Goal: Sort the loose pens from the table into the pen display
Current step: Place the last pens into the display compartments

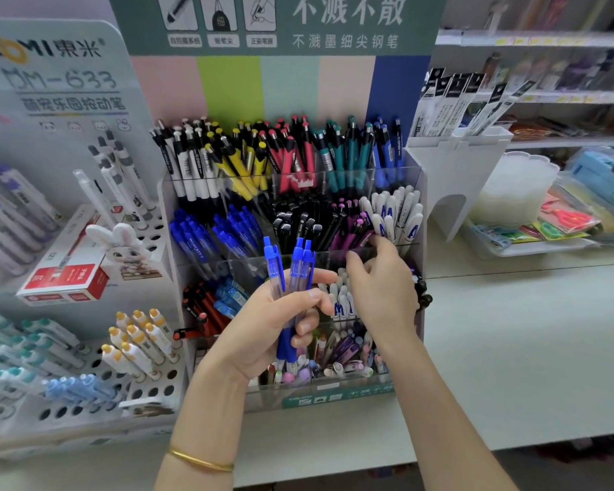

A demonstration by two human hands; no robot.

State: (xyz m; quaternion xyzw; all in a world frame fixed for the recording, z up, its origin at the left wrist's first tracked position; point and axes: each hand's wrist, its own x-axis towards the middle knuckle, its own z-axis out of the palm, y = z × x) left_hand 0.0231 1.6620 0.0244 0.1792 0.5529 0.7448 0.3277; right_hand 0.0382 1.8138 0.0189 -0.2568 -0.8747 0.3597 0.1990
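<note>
Head view: my left hand point(263, 324) grips the blue pens point(273, 264) upright as a ready bundle before the pen display point(334, 395); my right hand point(381, 288), fingers loosely spread and seemingly empty, reaches in, probably clearing a compartment.

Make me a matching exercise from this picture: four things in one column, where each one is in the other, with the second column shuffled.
Things
1. blue pens
2. yellow pens
3. red box
4. gold bangle

Places
A. round the left wrist
B. top row of the pen display
C. gripped in the left hand
D. on the white holed rack, left side

Pairs: 1-C, 2-B, 3-D, 4-A
</note>
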